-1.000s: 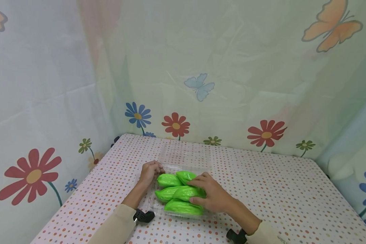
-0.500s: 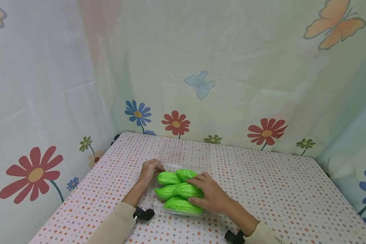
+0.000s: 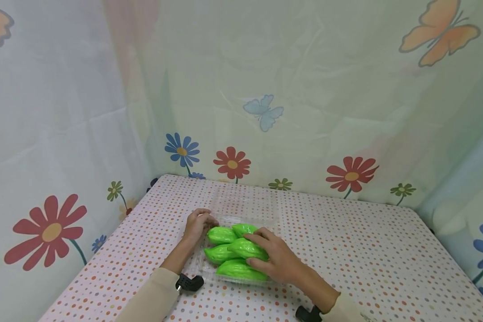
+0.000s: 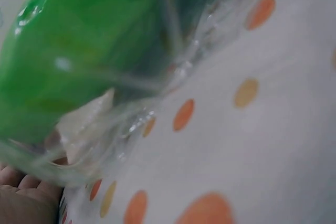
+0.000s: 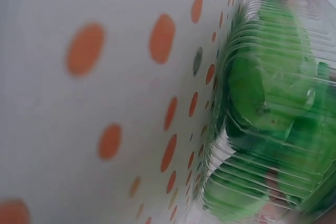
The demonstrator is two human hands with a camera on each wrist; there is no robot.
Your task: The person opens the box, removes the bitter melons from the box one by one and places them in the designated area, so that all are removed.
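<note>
Several glossy green ridged fruits, pointed at the ends and looking like model bitter melons, lie in a clear plastic clamshell box (image 3: 241, 281). With thumb and fingers spread around one green fruit (image 3: 245, 248) on top of the pile, my right hand (image 3: 279, 258) grips its right end. At the box's back left corner, my left hand (image 3: 197, 226) holds the rim with curled fingers; its fingertips are partly hidden. In the right wrist view the ribbed box wall (image 5: 252, 30) shows green fruits (image 5: 273, 82) behind it. The left wrist view has another green fruit (image 4: 79, 51) close up.
The box's transparent lid (image 3: 245, 201) is folded back flat behind it. A dotted cloth covers the table (image 3: 346, 250). Curtains (image 3: 306, 112) printed with flowers and butterflies stand along the back and sides. A black wrist device (image 3: 190, 282) sits on the left sleeve.
My right hand has shifted slightly left and back, and the gripped fruit has moved the same way, off the front fruit. My left hand stays at the box corner.
</note>
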